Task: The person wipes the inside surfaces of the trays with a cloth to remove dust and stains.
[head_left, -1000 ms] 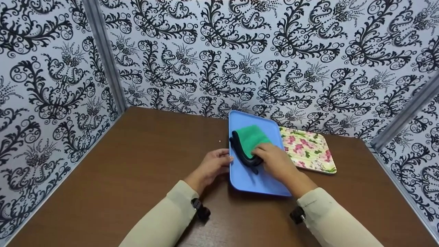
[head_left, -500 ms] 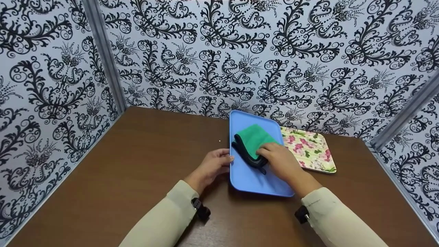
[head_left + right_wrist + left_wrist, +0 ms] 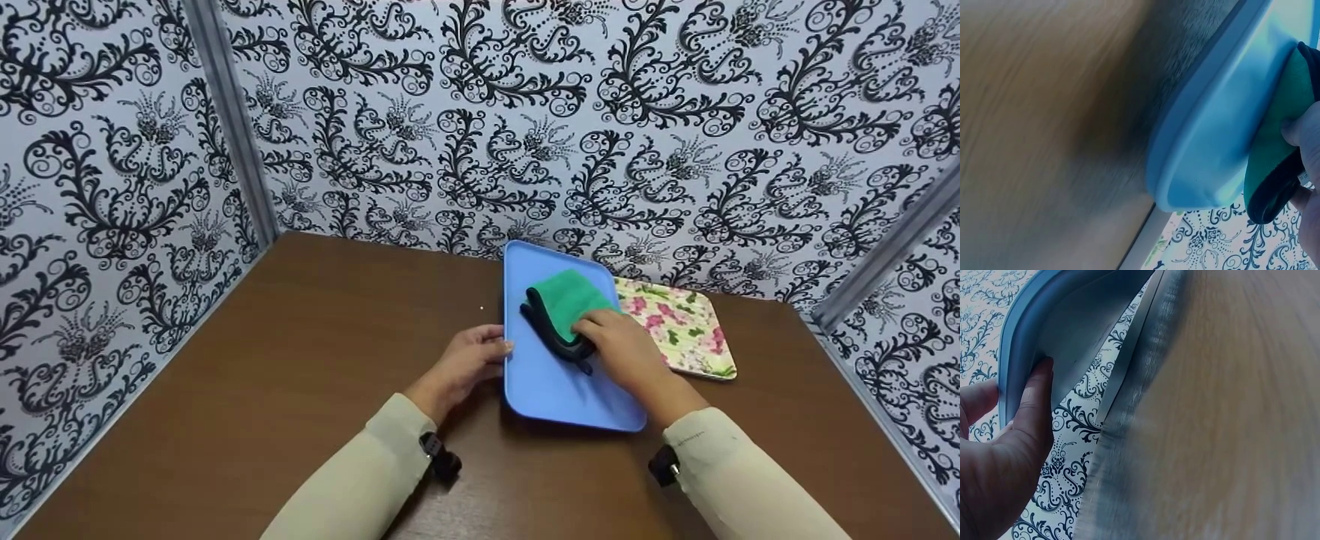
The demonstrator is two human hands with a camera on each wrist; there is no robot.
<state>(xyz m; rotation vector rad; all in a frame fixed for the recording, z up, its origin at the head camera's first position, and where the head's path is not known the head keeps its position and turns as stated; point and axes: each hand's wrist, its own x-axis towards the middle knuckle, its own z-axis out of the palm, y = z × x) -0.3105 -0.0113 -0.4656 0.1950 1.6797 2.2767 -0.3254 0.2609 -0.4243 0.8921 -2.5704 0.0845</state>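
A blue rectangular tray is tilted up over the table, its left side raised. My left hand grips that left rim, thumb on the inner side and fingers behind, as the left wrist view shows with the tray's underside. A folded green cloth with a black edge lies against the tray's inner face. My right hand holds the cloth by its lower right part, with the thumb pressed on the green side in the right wrist view.
A floral-patterned tray in cream, pink and green lies on the brown table to the right, partly behind the blue tray. Patterned black-and-white walls stand at the back and sides. A tiny white speck sits left of the tray.
My right hand has slid the cloth rightward across the tray's face, and the cloth's left edge has moved away from the left rim. My left hand keeps its grip in place.
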